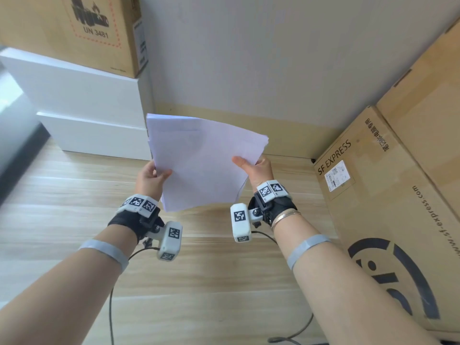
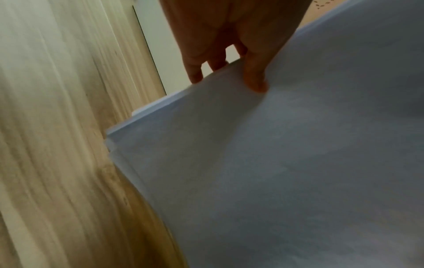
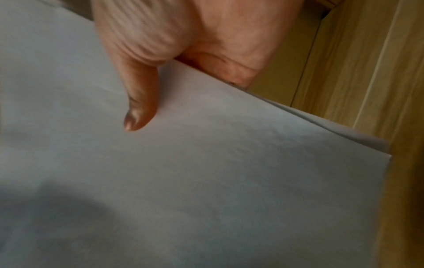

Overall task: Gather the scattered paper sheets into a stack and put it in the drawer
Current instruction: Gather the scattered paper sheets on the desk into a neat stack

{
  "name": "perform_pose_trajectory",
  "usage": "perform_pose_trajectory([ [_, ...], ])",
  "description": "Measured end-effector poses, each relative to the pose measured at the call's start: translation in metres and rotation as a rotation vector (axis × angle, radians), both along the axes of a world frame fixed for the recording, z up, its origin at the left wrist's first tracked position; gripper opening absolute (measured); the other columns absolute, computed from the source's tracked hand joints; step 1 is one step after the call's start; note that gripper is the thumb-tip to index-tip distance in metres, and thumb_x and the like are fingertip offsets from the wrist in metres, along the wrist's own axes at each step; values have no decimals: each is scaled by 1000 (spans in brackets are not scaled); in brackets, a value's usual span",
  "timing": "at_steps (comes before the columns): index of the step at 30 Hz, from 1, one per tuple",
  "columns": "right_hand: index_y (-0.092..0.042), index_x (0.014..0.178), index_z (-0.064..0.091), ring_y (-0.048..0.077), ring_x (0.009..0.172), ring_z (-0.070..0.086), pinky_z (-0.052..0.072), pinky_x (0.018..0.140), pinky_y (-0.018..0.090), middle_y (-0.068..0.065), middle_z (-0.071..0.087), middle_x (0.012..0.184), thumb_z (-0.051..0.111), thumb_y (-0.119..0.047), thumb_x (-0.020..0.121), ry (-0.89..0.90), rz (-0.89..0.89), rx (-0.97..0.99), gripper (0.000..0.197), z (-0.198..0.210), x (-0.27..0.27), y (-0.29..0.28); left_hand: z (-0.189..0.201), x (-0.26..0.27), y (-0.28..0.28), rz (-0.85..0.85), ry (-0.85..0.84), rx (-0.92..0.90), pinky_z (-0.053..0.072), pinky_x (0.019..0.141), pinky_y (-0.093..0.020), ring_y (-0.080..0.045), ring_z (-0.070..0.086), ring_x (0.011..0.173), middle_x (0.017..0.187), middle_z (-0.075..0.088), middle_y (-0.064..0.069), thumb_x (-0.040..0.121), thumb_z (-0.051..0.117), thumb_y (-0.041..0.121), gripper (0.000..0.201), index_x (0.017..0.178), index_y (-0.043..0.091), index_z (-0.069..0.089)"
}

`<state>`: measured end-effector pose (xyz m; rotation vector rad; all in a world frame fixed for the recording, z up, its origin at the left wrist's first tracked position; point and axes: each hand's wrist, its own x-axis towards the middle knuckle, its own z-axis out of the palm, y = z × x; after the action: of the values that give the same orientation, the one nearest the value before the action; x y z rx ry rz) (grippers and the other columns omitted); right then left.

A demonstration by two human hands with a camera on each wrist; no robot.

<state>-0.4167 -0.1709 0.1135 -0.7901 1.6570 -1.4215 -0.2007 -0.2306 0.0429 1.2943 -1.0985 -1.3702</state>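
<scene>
A stack of white paper sheets hangs in the air above the wooden floor, held by both hands. My left hand pinches its left edge, thumb on top and fingers underneath. My right hand pinches the right edge the same way. The left wrist view shows the paper stack with my thumb on it and its sheet edges slightly staggered. In the right wrist view my thumb lies on the top sheet of the paper. No drawer is recognisable as such.
White stepped furniture stands at the back left, with a cardboard box on top. Large SF Express cardboard boxes line the right side. A pale wall rises behind. Wooden floor stretches below my arms.
</scene>
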Motion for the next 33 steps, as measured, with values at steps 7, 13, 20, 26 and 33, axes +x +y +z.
perform_pose_trajectory([
  [7,2,106,62,0,60,62,49,54,7,3,64,85,70,9,76,18,95,128,32,-24,0,16,2,-6,5,-146,177,33,46,93,-44,-25,59,98,102,63,-4,72,70,-6,45,104,20,54],
  [13,10,111,61,17,90,59,50,61,6,25,64,117,73,7,74,40,33,134,39,-36,-2,13,2,-15,7,-167,255,33,48,95,-47,-30,57,108,107,62,-4,49,80,15,69,111,28,52],
  [20,7,109,62,5,72,60,51,61,7,20,66,107,73,7,74,8,-12,103,38,-45,-7,9,-1,-16,0,-89,288,48,46,99,-47,-28,58,109,108,61,-3,48,81,20,66,105,29,47],
  [26,2,114,60,0,69,62,51,58,7,3,65,93,75,4,73,-47,-88,63,43,-52,4,2,-1,-30,1,-54,241,-3,47,98,-46,-26,58,108,108,59,-2,61,71,7,53,102,31,47],
  [33,-1,105,62,-8,56,63,53,62,16,-1,66,84,74,2,74,-11,-49,54,33,-43,-3,2,2,-21,-4,-115,242,5,47,96,-43,-26,59,103,103,65,0,62,70,7,43,99,26,57],
])
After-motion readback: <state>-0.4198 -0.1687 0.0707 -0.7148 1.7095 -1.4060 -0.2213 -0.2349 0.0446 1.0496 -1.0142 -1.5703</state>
